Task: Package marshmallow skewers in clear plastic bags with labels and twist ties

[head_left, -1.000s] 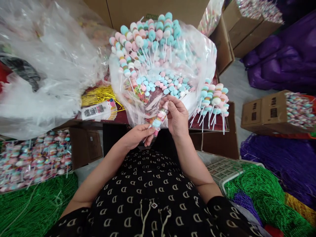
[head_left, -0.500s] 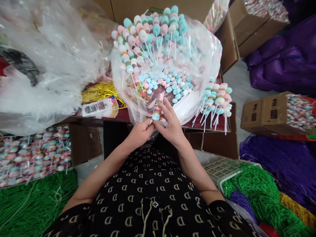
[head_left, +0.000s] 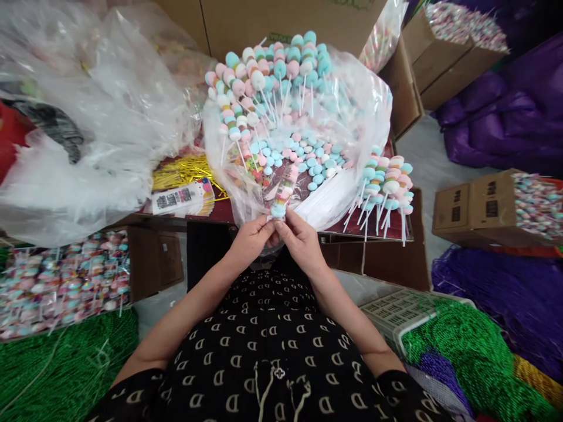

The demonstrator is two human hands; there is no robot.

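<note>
A candy skewer (head_left: 285, 189) of pink, white and blue pieces stands in a clear printed wrapper, pointing away from me over the table edge. My left hand (head_left: 251, 239) is closed at its lower end, thumb and forefinger pinching the gathered wrapper. Pressed in beside it, my right hand (head_left: 301, 239) also pinches that end, its fingers curled. The stick and whatever else lies between the fingertips are hidden. Just beyond the hands, loose blue, pink and white candies (head_left: 317, 167) lie in an open plastic bag (head_left: 373, 111).
Unwrapped skewers (head_left: 281, 64) rest on the bag's far side; more skewers (head_left: 387, 181) lie at the table's right edge. Gold twist ties (head_left: 182, 172) and printed clear bags (head_left: 183, 199) lie left. A carton (head_left: 472, 205) and a plastic crate (head_left: 398, 319) stand on the right.
My right hand's raised, spread fingers have come down and closed beside the left hand at the skewer's lower end. More of the wrapped skewer shows.
</note>
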